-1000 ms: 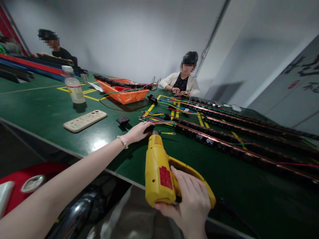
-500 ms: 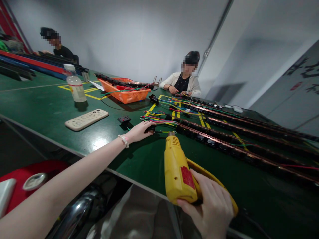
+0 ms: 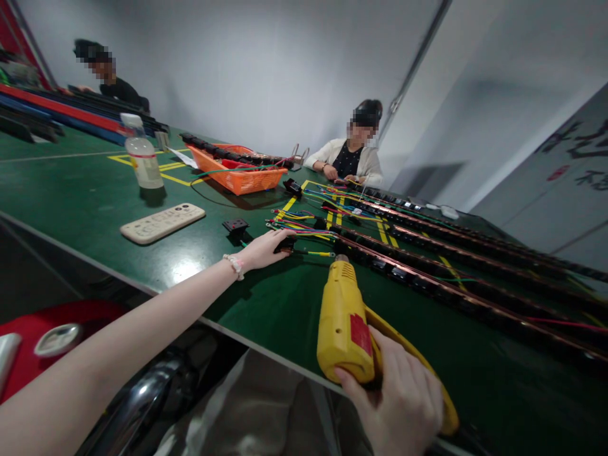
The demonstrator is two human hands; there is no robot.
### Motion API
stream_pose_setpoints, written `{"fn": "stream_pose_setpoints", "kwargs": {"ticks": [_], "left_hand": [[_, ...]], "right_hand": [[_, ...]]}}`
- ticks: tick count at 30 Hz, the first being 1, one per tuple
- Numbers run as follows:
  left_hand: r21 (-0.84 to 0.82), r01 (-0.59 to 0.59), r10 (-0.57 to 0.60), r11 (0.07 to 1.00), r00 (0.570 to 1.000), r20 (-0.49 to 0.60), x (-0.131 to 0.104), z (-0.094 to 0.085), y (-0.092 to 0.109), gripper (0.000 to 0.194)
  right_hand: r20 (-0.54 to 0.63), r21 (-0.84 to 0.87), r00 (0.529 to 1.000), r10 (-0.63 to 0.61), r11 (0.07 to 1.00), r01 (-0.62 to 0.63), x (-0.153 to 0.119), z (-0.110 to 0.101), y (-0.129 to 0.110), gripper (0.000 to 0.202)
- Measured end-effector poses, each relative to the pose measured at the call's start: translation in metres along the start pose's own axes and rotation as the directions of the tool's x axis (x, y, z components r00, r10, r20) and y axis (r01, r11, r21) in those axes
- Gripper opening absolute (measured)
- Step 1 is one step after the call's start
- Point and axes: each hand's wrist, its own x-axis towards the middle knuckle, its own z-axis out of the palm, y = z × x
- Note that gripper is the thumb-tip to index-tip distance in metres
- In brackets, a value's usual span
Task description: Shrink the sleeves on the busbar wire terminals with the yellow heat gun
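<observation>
My right hand (image 3: 403, 389) is closed around the handle of a yellow heat gun (image 3: 338, 329) with a red label. Its metal nozzle sits close to the lugged end of a yellow-green wire (image 3: 317, 254). That wire runs out of a small black block (image 3: 287, 246), which my left hand (image 3: 266, 248) grips against the table; the palm side of the fingers is hidden. Just beyond the left hand lies a bundle of coloured wires (image 3: 304, 233) with ring ends, joined to a long black and copper bar (image 3: 413, 278). A black socket piece (image 3: 235, 227) rests left of the hand.
More bars (image 3: 456, 244) with wires stretch across the right of the green table (image 3: 218, 304). An orange basket (image 3: 256, 182) stands behind, with a bottle (image 3: 146, 161) and a phone (image 3: 162, 223) to the left. One co-worker (image 3: 349, 158) sits opposite, another (image 3: 118, 88) at far left.
The heat gun has shifted slightly to the right, its nozzle now just past the wire's end. My left hand has stayed in place on the black block.
</observation>
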Motion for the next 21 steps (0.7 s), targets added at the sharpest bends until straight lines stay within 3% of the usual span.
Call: {"fn": "stream_pose_setpoints", "kwargs": {"ticks": [6,21], "left_hand": [[0.064,0.014,-0.015,0.998,1.0,0.014,0.0,-0.002,0.004,0.041],[0.097,0.004,-0.005,0.995,1.0,0.012,0.001,0.002,0.006,0.041]], "right_hand": [[0.018,-0.036,0.994,0.104,0.994,-0.104,-0.001,-0.003,-0.025,0.073],[0.024,0.083,0.996,0.085,0.993,-0.087,0.006,-0.004,-0.063,0.078]]}}
